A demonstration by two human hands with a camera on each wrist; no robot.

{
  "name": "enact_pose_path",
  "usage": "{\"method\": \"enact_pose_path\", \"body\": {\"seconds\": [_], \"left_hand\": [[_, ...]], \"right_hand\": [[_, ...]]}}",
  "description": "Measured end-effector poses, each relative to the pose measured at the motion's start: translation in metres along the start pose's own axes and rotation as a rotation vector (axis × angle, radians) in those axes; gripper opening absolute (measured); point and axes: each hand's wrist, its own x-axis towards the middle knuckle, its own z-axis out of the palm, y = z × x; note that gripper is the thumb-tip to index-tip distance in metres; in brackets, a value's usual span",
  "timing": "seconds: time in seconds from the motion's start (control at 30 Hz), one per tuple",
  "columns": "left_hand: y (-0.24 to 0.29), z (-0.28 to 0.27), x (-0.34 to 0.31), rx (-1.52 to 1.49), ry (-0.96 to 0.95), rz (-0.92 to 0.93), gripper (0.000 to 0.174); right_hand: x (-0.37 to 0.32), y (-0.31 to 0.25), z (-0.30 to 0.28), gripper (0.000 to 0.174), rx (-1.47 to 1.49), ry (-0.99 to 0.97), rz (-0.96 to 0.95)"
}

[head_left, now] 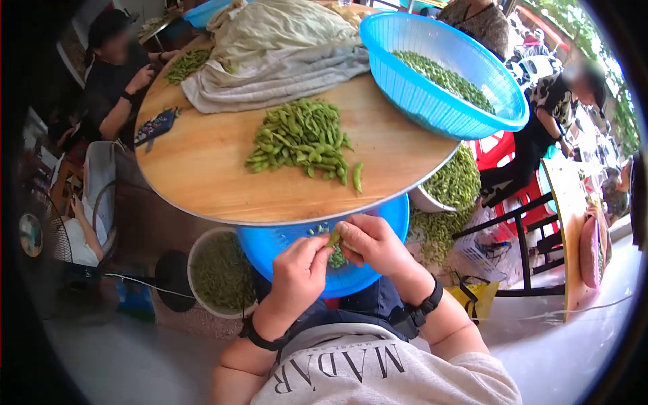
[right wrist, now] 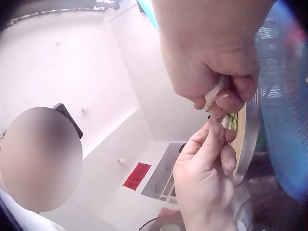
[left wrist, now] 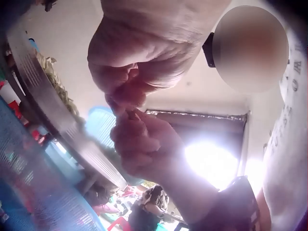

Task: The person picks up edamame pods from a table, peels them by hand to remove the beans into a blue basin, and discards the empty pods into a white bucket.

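Note:
Over the blue basin [head_left: 260, 253], both hands meet fingertip to fingertip at a green soybean pod [head_left: 334, 238]. My left hand [head_left: 297, 270] pinches the pod between thumb and forefinger. From the other side, my right hand [head_left: 378, 246] has its thumb and curled fingers on the pod's end. A pale strip [right wrist: 214, 94] shows among the right fingers in the right wrist view. Shelled green beans [head_left: 337, 258] lie in the basin below, partly covered by the hands. On the round wooden table [head_left: 209, 182] just beyond sits a heap of pods [head_left: 304, 135], with one loose pod [head_left: 358, 177] beside it.
A large blue basket [head_left: 378, 67] holding beans stands tilted at the table's right. Cloths [head_left: 270, 40] cover the back. Tubs of green pods stand left [head_left: 223, 270] and right [head_left: 452, 179] of the basin. A fan [head_left: 40, 226] is far left; other people sit around.

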Motion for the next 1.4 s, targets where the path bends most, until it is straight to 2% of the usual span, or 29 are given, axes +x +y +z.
{"method": "enact_pose_path", "body": {"seconds": [0.1, 0.2, 0.23, 0.27, 0.3, 0.43, 0.7, 1.0, 1.2, 1.4], "left_hand": [[-0.002, 0.002, -0.004, -0.038, 0.014, -0.110, 0.012], [-0.007, 0.004, -0.007, -0.084, 0.051, -0.130, 0.011], [-0.002, 0.001, -0.007, -0.158, 0.009, -0.278, 0.011], [-0.004, 0.004, -0.011, -0.264, 0.024, -0.343, 0.011], [-0.005, 0.004, -0.012, -0.269, 0.020, -0.337, 0.011], [-0.005, 0.007, -0.012, -0.178, 0.010, -0.215, 0.013], [0.006, 0.003, -0.005, 0.074, 0.032, 0.049, 0.015], [0.006, 0.004, -0.008, 0.037, 0.030, -0.010, 0.015], [0.007, 0.008, -0.009, -0.039, 0.064, -0.104, 0.012], [0.007, 0.012, -0.010, 0.017, 0.055, -0.112, 0.012]], "right_hand": [[-0.002, 0.004, 0.005, 0.031, 0.000, 0.001, -0.011], [-0.003, 0.004, 0.006, 0.036, 0.097, -0.004, 0.041], [-0.002, 0.003, 0.003, 0.037, 0.155, -0.005, 0.078], [-0.002, 0.002, 0.000, 0.039, 0.215, -0.001, 0.120], [-0.002, 0.004, -0.001, 0.044, 0.209, 0.006, 0.102], [-0.004, 0.009, -0.006, 0.039, 0.307, -0.055, 0.101], [-0.007, 0.002, -0.007, 0.037, 0.162, -0.088, 0.054], [-0.011, 0.004, -0.003, 0.038, 0.180, -0.090, 0.095], [-0.009, 0.010, -0.002, 0.035, 0.177, -0.115, 0.051], [-0.008, 0.016, 0.001, 0.030, 0.209, -0.087, 0.050]]}}
